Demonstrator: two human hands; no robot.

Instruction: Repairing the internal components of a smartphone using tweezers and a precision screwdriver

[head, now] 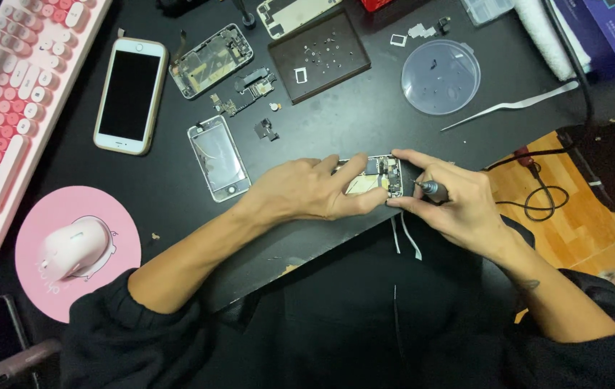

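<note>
Bracing the opened phone [378, 176] on the desk [365, 122], my left hand [315, 191] pinched its edge. Right hand [459, 205] gripped a screwdriver [433, 189] beside it.

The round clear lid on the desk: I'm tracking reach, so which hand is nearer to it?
Right. The right hand, holding a screwdriver, sits just below the round clear lid; the left hand lies farther to the lid's lower left.

A person's left hand [315, 191] steadies an opened phone [376, 178] at the desk's [365, 122] near edge while the right hand [451, 202] grips a screwdriver [433, 189] against it. Spare parts, a white phone [129, 95] and a clear lid [441, 76] lie toward the far edge; a pink keyboard [12, 108] fills the left corner.
</note>
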